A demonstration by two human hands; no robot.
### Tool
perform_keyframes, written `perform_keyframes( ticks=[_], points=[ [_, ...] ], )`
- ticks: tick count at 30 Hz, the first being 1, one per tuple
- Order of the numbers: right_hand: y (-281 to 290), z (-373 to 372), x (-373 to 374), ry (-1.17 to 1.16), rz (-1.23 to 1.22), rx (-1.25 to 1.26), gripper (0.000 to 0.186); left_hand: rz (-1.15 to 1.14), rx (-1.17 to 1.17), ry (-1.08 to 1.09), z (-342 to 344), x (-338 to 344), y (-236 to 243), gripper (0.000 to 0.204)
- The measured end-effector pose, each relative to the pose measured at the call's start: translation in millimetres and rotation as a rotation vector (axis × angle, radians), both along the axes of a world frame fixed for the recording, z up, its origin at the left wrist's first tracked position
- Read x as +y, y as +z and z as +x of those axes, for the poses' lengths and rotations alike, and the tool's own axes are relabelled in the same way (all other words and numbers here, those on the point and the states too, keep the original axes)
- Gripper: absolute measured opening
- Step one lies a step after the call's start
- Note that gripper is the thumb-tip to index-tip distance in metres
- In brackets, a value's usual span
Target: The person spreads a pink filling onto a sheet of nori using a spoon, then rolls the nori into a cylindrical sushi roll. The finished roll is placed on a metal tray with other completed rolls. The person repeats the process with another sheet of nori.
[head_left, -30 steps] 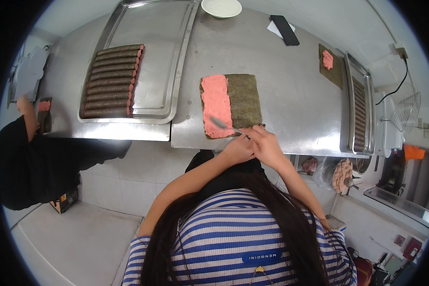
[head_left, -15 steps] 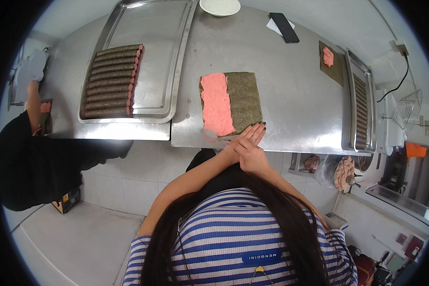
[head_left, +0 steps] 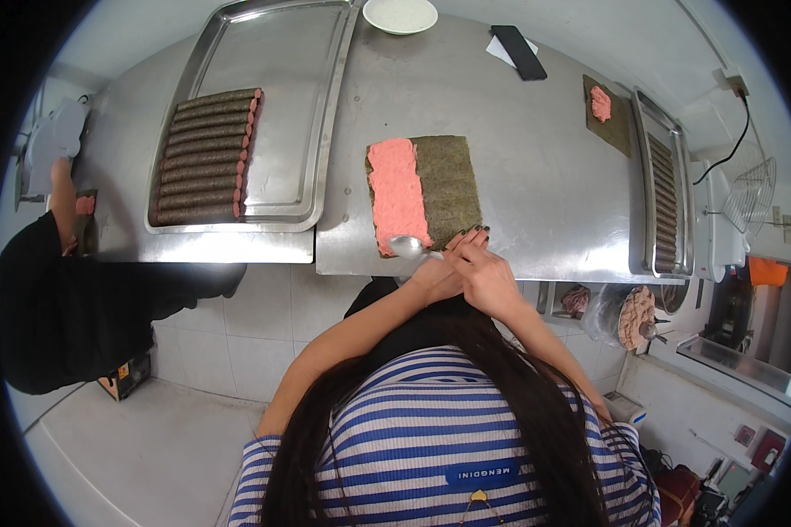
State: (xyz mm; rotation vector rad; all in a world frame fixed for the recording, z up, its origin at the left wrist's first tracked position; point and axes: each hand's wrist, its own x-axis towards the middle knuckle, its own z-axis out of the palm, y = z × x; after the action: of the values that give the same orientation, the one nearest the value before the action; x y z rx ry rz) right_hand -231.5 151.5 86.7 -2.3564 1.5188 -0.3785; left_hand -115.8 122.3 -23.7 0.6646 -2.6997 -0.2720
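A seaweed sheet (head_left: 448,184) lies on the steel table, its left half coated with pink paste (head_left: 395,189). My right hand (head_left: 488,279) grips a metal spoon (head_left: 406,247), whose bowl is on the paste's near end. My left hand (head_left: 439,274) is partly under the right one; its outstretched fingertips, with dark nails, rest at the sheet's near right corner.
A large tray (head_left: 286,70) with several seaweed rolls (head_left: 206,154) stands left, a narrower one (head_left: 637,114) right. A bowl (head_left: 400,13), phone (head_left: 518,53) and second pasted sheet (head_left: 615,123) lie farther back. Another person's arm (head_left: 61,211) works at far left.
The spoon first moved down over the paste's near end, then back up a little and rightward, my right hand moving with it. The other person's hand has shifted slightly.
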Motion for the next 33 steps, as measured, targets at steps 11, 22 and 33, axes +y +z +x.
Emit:
perform_keyframes(
  ticks=[11, 22, 33],
  points=[
    [42.4, -24.6, -35.0, 0.022, 0.038, 0.006, 0.032, 0.093, 0.071, -0.048, 7.4, -3.9, 12.9, 0.059],
    [45.9, -32.8, -50.1, -0.142, 0.28, -0.343, 0.033, 0.046, 0.074, -0.041, 6.1, -5.5, 18.4, 0.069],
    [14.7, -24.3, -50.6, -0.165, 0.266, -0.163, 0.021, 0.063, -0.178, 0.009, 0.8, -2.0, 26.8, 0.069]
  ],
)
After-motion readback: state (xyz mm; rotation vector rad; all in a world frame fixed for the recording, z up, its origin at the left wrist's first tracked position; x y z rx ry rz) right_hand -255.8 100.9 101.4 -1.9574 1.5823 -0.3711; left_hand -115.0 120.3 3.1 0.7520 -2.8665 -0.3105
